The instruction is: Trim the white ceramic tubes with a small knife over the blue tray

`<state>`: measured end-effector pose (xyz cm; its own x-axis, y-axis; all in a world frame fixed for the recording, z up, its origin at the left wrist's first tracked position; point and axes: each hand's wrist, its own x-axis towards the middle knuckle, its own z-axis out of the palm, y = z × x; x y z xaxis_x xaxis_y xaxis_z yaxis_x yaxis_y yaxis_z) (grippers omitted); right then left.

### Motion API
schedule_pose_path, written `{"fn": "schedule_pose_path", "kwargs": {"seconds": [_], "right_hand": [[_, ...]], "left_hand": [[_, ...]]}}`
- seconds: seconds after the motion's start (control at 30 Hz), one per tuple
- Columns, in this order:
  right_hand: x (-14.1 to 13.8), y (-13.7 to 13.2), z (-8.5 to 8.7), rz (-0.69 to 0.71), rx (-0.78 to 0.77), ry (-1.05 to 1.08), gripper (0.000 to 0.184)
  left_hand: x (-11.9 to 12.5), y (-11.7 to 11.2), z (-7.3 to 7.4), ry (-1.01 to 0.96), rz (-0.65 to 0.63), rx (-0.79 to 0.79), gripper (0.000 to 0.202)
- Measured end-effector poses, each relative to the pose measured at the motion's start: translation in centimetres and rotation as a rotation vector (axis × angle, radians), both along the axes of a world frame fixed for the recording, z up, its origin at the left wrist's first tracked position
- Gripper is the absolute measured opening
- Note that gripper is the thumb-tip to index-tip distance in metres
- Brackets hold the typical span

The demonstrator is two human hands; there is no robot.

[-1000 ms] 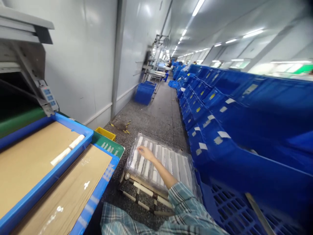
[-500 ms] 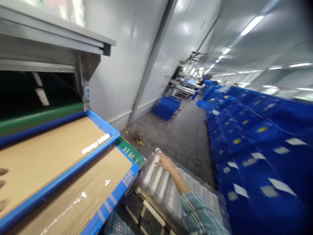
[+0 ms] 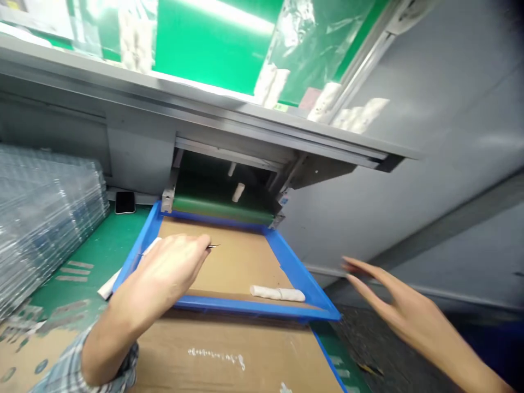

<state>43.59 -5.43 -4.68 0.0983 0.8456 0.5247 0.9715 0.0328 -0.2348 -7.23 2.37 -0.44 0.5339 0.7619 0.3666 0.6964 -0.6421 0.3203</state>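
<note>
My left hand [image 3: 170, 265] is closed over the blue tray [image 3: 241, 307], whose bottom is lined with brown cardboard. A thin, pointed metal tool [image 3: 213, 246] sticks out between its fingers; the kind is hidden by the hand. Partly behind that hand lies a white piece [image 3: 152, 245]. Along the tray's near edge rest white rolls [image 3: 277, 293], seemingly two end to end. To the right of the tray, my right hand [image 3: 388, 297] is in the air, thumb and fingers apart, holding nothing. More white rolls [image 3: 238, 192] lie on the green conveyor belt [image 3: 221, 210] behind the tray.
Stacked clear plastic trays [image 3: 49, 213] stand at left, beside a phone [image 3: 125, 202] on the green table [image 3: 123, 234]. A metal shelf edge [image 3: 229, 128] overhangs the belt. Brown cardboard [image 3: 245, 349] lies in front of the tray. A grey wall [image 3: 446, 218] rises at right.
The view has swung left to the belt and blue tray. My right hand has left the plastic-wrapped white rolls and is now lifted with nothing in it. My left hand has come fully into view.
</note>
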Motion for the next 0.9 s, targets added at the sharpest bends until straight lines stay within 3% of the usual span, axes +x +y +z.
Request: {"fn": "schedule_pose_path", "kwargs": {"seconds": [0.07, 0.2, 0.3, 0.37, 0.47, 0.6, 0.67, 0.77, 0.83, 0.9], "right_hand": [[-5.7, 7.8, 1.2, 0.099, -0.105, 0.148, 0.06], [-14.6, 22.2, 1.2, 0.093, -0.076, 0.211, 0.07], [-19.6, 28.5, 1.1, 0.109, -0.055, 0.253, 0.05], [-22.1, 29.7, 1.6, 0.17, -0.043, 0.259, 0.037], [-24.7, 27.2, 2.6, 0.321, -0.01, 0.231, 0.031], [-26.0, 18.3, 3.2, 0.539, 0.029, 0.167, 0.044], [-26.1, 13.5, 3.3, 0.587, 0.054, 0.162, 0.039], [-26.0, 8.3, 3.5, 0.682, 0.124, 0.225, 0.018], [-25.6, 6.7, 3.7, 0.729, 0.151, 0.354, 0.022], [-25.1, 6.1, 3.8, 0.746, 0.106, 0.524, 0.028]], "left_hand": [[-0.3, -0.1, 0.4, 0.023, 0.012, 0.066, 0.032], [-0.7, 0.0, 0.6, 0.064, -0.017, 0.063, 0.029], [-0.9, -0.1, 0.8, 0.079, 0.021, -0.032, 0.027], [-1.0, 0.0, 1.1, 0.074, 0.022, -0.017, 0.026], [-1.2, 0.7, 1.7, -0.026, 0.057, 0.023, 0.023], [-0.8, 2.2, 1.8, -0.247, 0.141, -0.032, 0.026], [-0.3, 2.7, 1.3, -0.319, 0.062, -0.072, 0.04], [0.6, 2.9, 0.5, -0.396, -0.152, -0.117, 0.029], [1.1, 2.8, 0.2, -0.465, -0.258, -0.157, 0.02], [1.4, 2.4, 0.2, -0.539, -0.292, -0.187, 0.022]]}}
